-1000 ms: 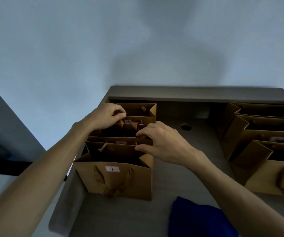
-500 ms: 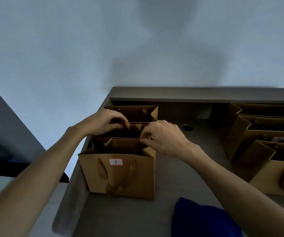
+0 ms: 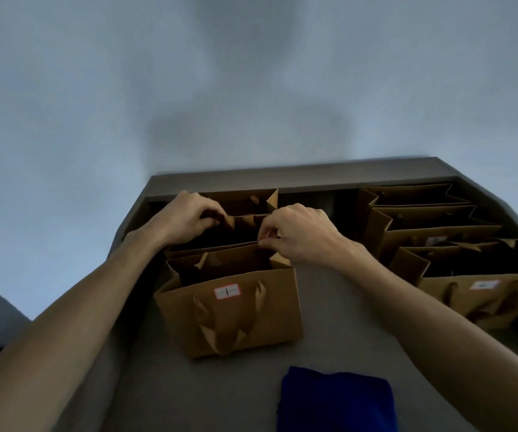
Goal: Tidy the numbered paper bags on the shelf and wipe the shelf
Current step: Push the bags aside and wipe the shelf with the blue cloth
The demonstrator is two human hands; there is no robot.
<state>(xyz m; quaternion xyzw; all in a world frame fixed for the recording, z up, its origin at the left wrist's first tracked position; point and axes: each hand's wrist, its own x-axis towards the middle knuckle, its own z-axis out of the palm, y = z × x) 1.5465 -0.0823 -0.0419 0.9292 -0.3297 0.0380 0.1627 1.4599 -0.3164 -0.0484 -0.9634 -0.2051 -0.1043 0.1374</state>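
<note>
Both hands up on the middle bag (image 3: 245,235) on the shelf (image 3: 323,307): left hand (image 3: 186,218) pinching its left rim, right hand (image 3: 298,235) pinching its right rim, bag lying sideways between them.

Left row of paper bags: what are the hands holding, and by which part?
Both hold the middle bag behind bag 1: left hand at its top rim's left end, right hand pinching the right end.
</note>
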